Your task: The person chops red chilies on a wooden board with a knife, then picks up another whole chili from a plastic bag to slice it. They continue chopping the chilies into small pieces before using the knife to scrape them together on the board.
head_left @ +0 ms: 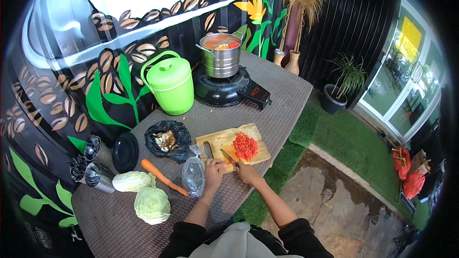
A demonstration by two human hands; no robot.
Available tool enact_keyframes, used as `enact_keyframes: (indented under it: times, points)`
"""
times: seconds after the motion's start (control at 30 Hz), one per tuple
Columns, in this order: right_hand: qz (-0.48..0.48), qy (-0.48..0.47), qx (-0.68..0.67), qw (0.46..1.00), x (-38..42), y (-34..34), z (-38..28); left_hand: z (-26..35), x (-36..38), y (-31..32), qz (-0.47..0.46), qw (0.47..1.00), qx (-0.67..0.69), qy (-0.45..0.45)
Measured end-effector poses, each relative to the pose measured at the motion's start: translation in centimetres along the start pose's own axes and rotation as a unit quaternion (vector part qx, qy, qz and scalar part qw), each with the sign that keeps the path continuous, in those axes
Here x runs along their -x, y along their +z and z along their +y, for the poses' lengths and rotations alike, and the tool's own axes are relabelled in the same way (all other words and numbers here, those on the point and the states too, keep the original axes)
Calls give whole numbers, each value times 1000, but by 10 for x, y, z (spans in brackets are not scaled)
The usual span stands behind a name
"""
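Note:
A wooden cutting board lies near the table's edge. On its right part sits a pile of finely chopped red pieces. My right hand is closed around the handle of a knife, whose blade points up and left over the board. My left hand rests at the board's lower edge, left of the knife, with fingers bent together over a small orange piece, mostly hidden. A slot handle is cut in the board above my left hand. Beside my left wrist lies a clear plastic bag.
Left of me are a carrot, a round cabbage, a longer cabbage, a black bag of scraps and cups of utensils. Farther back stand a green lidded bucket and a steel pot on a black stove.

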State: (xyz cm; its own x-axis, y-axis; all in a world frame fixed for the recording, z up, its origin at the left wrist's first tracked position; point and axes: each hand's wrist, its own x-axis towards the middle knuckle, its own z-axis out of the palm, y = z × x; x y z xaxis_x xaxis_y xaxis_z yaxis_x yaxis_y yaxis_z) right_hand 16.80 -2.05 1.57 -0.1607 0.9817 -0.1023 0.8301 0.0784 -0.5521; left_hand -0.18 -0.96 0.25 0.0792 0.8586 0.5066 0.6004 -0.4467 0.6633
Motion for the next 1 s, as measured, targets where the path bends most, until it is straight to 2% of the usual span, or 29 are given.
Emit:
enact_keyframes:
  times: [0.13,0.2,0.33,0.4,0.43,0.5,0.53,0.6,0.7,0.83,0.87,0.93,1.0]
  points:
    - [22,33,53,998,17,0,-21,-2,0,2,7,1000,12,1]
    - [0,113,-8,994,22,2,-34,-4,-1,4,7,1000,18,-5]
    - [11,79,-41,996,13,8,-10,-7,2,3,8,1000,28,1]
    - [11,13,2,1000,8,4,0,-7,0,4,17,999,36,-3]
    - [11,11,2,1000,10,5,-4,-8,0,5,20,999,34,0]
    - [45,50,-2,998,22,13,-16,-9,1,4,22,999,32,0]
    - [44,49,-2,998,24,13,-22,-8,0,4,16,999,29,0]
    - [45,107,-2,993,25,16,-31,-8,-1,3,11,1000,22,-3]
    - [12,79,-51,996,18,4,-21,-7,-1,1,4,999,36,-10]
    - [10,28,-25,999,14,-3,-10,-4,-2,2,6,1000,23,-10]
    - [11,29,-23,999,18,2,-12,-3,-3,1,5,1000,15,-7]
    - [55,97,7,994,27,11,-31,-3,-3,3,6,1000,9,-7]
    - [35,110,2,993,23,12,-36,-3,-4,4,9,1000,0,-8]
